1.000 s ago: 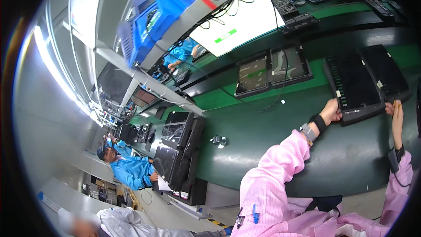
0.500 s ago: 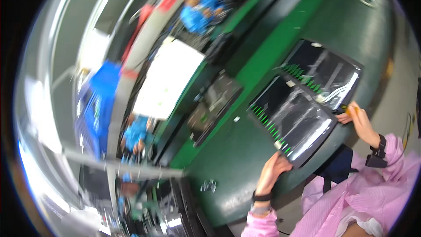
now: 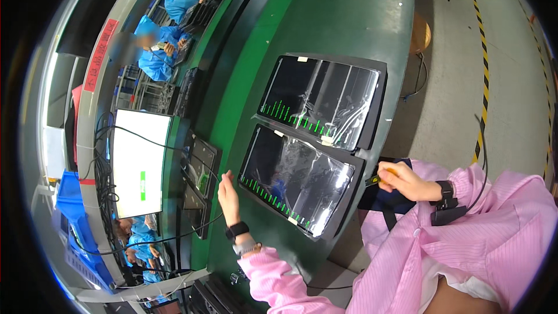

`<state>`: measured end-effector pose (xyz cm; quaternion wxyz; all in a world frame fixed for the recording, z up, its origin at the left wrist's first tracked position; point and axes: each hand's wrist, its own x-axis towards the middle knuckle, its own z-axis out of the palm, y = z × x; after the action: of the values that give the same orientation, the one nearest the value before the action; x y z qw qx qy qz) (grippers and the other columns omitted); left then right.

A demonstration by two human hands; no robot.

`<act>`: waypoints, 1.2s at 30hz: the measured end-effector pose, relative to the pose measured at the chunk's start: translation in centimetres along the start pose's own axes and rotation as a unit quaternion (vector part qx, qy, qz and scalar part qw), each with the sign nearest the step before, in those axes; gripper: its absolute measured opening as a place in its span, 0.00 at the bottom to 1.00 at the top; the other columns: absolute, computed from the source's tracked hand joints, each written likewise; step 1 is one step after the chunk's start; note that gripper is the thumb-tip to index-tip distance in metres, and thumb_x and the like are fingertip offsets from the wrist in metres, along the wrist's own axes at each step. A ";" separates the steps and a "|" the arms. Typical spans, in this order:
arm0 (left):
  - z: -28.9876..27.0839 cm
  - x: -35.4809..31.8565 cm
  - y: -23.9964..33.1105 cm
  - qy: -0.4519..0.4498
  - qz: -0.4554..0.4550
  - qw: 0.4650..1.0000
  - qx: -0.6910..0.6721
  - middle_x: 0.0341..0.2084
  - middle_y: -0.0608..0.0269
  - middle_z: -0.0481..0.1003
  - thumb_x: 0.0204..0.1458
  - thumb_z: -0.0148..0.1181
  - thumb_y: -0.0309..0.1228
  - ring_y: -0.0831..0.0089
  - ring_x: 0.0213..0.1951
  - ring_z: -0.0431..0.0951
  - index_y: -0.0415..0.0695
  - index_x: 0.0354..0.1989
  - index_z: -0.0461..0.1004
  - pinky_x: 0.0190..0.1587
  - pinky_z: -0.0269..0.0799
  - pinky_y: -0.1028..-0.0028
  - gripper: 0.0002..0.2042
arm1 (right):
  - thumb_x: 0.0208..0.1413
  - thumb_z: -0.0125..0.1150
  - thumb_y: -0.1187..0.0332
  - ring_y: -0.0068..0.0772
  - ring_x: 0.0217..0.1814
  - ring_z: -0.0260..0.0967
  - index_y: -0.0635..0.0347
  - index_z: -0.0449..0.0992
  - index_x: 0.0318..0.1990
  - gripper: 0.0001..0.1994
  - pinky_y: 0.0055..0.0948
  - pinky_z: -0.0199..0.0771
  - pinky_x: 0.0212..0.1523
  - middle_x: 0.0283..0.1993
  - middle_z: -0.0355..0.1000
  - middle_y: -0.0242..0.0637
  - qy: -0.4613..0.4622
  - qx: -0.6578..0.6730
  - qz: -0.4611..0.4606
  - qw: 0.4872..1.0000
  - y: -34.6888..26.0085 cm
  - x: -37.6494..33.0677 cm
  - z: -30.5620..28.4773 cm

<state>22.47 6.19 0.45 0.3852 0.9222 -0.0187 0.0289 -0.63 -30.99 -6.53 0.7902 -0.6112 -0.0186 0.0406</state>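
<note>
Two flat dark screen panels under wrinkled clear film lie side by side on the green bench. The nearer panel (image 3: 296,177) and the farther panel (image 3: 322,99) each have a row of green strips along one side and small cream tape tabs. My left hand (image 3: 228,199) is just left of the nearer panel, fingers stretched out, holding nothing. At the panel's right edge, my right hand (image 3: 401,180) is closed around a small yellow and black tool (image 3: 374,181); its exact kind is mostly hidden by my fingers.
A lit white monitor (image 3: 139,163) stands at the left with black cables (image 3: 104,168) hanging by it. Dark framed parts (image 3: 200,180) lie beyond my left hand. Co-workers in blue (image 3: 154,52) sit across the bench. A round stool (image 3: 421,34) stands right of the bench.
The view has turned, and the panels appear farther left. My left hand has left the nearer panel's near corner for its left side. My right hand still holds the yellow tool.
</note>
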 end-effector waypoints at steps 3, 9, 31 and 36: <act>1.9 1.8 0.4 -0.035 -0.029 0.999 -0.008 0.45 0.50 0.75 0.62 0.39 0.46 0.64 0.50 0.73 0.33 0.49 0.72 0.55 0.62 0.70 0.26 | 0.64 0.45 0.63 0.18 0.24 0.61 0.65 0.67 0.28 0.15 0.22 0.61 0.28 0.23 0.70 0.31 0.008 0.010 -0.049 0.999 0.5 0.1 0.4; 3.1 0.1 1.9 0.034 -0.002 0.995 0.092 0.41 0.47 0.75 0.62 0.37 0.48 0.60 0.44 0.74 0.36 0.42 0.77 0.51 0.63 0.68 0.27 | 0.60 0.53 0.67 0.15 0.35 0.70 0.67 0.76 0.35 0.11 0.18 0.67 0.34 0.30 0.77 0.35 -0.011 0.035 -0.019 0.999 0.9 0.6 0.1; 3.0 0.7 0.8 0.003 0.007 0.994 0.112 0.44 0.50 0.76 0.63 0.30 0.50 0.64 0.47 0.74 0.33 0.49 0.72 0.54 0.61 0.72 0.31 | 0.60 0.54 0.67 0.15 0.24 0.65 0.67 0.72 0.30 0.11 0.19 0.61 0.25 0.25 0.75 0.34 0.114 0.017 -0.045 0.992 1.0 1.0 3.7; 3.2 0.5 1.1 0.000 -0.009 0.995 0.095 0.45 0.49 0.75 0.63 0.30 0.50 0.63 0.50 0.72 0.32 0.50 0.71 0.55 0.60 0.71 0.31 | 0.60 0.54 0.67 0.14 0.23 0.62 0.67 0.72 0.30 0.11 0.19 0.59 0.23 0.24 0.75 0.33 0.143 0.002 -0.047 0.989 1.4 0.5 3.2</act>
<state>23.07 3.18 -0.97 0.2962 0.9547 -0.0077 0.0268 -0.47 -27.54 -7.07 0.7872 -0.6073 0.0660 -0.0845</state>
